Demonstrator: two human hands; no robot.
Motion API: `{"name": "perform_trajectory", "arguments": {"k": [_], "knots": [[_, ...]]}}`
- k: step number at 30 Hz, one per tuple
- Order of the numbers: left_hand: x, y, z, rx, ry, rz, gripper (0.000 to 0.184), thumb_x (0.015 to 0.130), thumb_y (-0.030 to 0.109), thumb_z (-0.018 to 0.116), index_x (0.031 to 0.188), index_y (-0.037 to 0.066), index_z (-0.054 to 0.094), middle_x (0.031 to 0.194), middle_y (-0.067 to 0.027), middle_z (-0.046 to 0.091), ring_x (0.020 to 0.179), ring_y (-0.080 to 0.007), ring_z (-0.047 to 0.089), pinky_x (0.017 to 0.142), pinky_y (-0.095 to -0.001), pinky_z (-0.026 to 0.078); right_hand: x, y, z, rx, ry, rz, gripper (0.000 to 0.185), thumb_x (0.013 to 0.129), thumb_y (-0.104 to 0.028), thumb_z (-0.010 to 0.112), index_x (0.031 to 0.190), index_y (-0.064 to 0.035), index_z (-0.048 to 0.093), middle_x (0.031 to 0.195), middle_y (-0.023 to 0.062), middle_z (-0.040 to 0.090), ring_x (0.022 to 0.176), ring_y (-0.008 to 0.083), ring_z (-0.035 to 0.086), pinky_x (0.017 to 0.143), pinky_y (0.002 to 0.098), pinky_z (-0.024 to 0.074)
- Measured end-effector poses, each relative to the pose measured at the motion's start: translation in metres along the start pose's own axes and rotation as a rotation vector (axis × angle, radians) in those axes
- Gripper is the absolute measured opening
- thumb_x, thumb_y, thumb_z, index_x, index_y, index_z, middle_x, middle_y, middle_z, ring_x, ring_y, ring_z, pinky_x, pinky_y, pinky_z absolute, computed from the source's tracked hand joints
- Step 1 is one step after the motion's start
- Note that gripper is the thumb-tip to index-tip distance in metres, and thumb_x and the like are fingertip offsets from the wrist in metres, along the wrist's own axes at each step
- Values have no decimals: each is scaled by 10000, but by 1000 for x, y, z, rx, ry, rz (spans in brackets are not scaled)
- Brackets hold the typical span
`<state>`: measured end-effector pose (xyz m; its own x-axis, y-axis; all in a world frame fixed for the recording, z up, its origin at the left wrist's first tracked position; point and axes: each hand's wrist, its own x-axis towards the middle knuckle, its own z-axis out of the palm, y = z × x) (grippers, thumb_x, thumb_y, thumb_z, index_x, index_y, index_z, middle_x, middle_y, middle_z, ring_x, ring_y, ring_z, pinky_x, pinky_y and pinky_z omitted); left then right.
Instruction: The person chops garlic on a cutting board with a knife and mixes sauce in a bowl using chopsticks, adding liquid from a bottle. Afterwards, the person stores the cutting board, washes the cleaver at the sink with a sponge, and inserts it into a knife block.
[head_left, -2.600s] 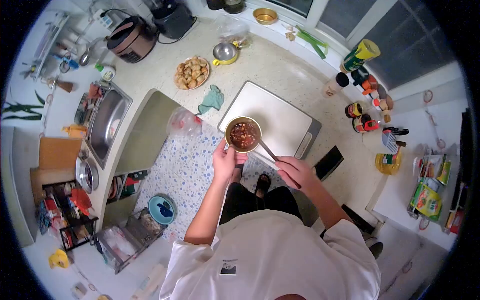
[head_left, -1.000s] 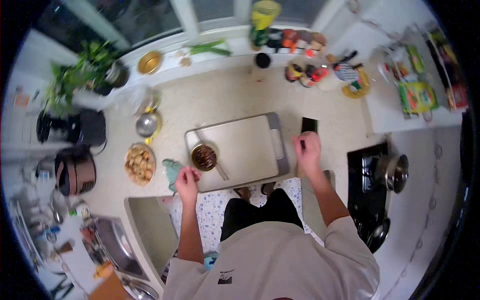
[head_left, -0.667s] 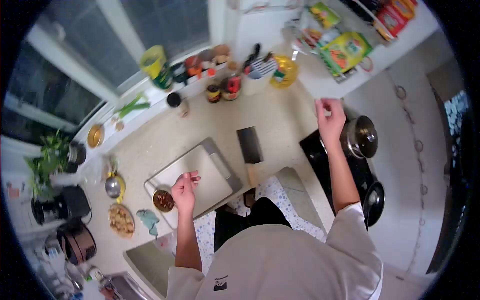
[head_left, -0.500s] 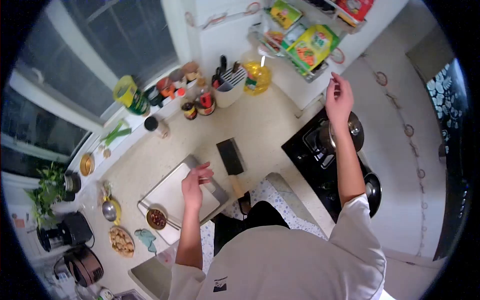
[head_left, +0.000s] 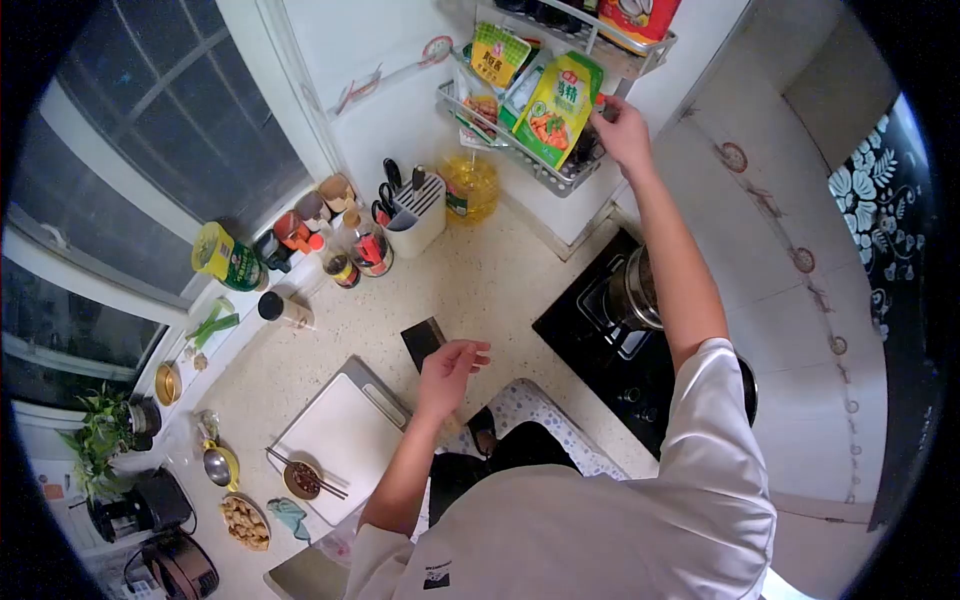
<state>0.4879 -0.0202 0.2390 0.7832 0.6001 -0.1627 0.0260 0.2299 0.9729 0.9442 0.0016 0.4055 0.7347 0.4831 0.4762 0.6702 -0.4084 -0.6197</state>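
My right hand (head_left: 624, 134) is raised to the wire rack on the wall. Its thumb and fingers close around the top of a small red-capped bottle (head_left: 599, 101), most of it hidden by the hand and the rack. Beside it in the same rack stands a green and yellow seasoning bag (head_left: 558, 108). My left hand (head_left: 450, 372) hovers over the counter with its fingers loosely apart, holding nothing. Under it lies a cleaver (head_left: 422, 341), its handle partly covered by the hand. Left of that, a white cutting board (head_left: 340, 425) carries a bowl (head_left: 301, 480) of dark sauce with chopsticks across it.
A pot (head_left: 632, 290) sits on the black stove (head_left: 590, 320), below my right arm. Along the window stand bottles and a knife block (head_left: 417, 220), with an oil jug (head_left: 469, 188) near the wall. A plate of pale chunks (head_left: 244, 523) is at the lower left.
My right hand has gone from above the stove up to the wall rack and taken hold of the bottle there. My left hand has shifted right, from the cutting board to over the cleaver.
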Motion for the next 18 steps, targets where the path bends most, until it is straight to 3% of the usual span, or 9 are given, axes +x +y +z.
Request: {"name": "perform_trajectory", "arguments": {"k": [3,8,10,12,15,17,18], "knots": [[0,2,-2,33,9,-12,303,1093,204,484,1146,-14,687,1107,-81,737,948,-176,723,783,-300,559,4,-1,-4,44,-91,87,443,840,-284,756,1152,25,703,852,143,717,761,215,694,734,344,544],[-10,6,-13,15,80,-29,304,1094,197,480,1164,-13,689,1097,-81,737,932,-176,722,817,-299,557,-36,-16,-27,379,248,-39,329,904,-245,789,1064,26,692,699,-30,517,657,57,473,629,232,438],[-15,10,-19,-15,100,-35,288,1090,167,470,1206,-5,670,1119,-82,732,960,-173,715,824,-305,561,-62,-39,-53,376,356,-69,294,899,-210,812,1052,3,679,708,-76,453,657,36,406,614,194,390],[-20,14,-24,-39,124,-12,275,1071,124,486,1267,9,640,1155,-83,721,1009,-171,700,833,-308,560,-92,-63,-74,567,343,-168,274,879,-162,823,1039,-2,669,722,-79,478,665,29,417,623,176,378],[-34,21,-26,11,162,85,375,1000,55,572,1375,37,569,1215,-84,703,1079,-173,675,859,-306,552,-145,-89,-102,354,124,-190,237,858,-96,823,1019,-32,661,733,-89,485,658,12,414,601,171,369],[-46,32,-25,148,189,178,526,932,28,659,1436,55,511,1237,-86,698,1078,-178,673,891,-303,547,-187,-100,-92,456,-71,-167,239,822,-62,831,989,-59,661,736,-103,506,642,6,430,573,181,377],[-54,46,-26,191,181,101,691,826,84,766,1459,57,492,1301,-114,669,1163,-234,649,972,-360,528,-208,-115,-86,394,-181,-126,251,791,-49,845,955,-63,656,731,-92,539,636,15,462,576,191,397]]}}
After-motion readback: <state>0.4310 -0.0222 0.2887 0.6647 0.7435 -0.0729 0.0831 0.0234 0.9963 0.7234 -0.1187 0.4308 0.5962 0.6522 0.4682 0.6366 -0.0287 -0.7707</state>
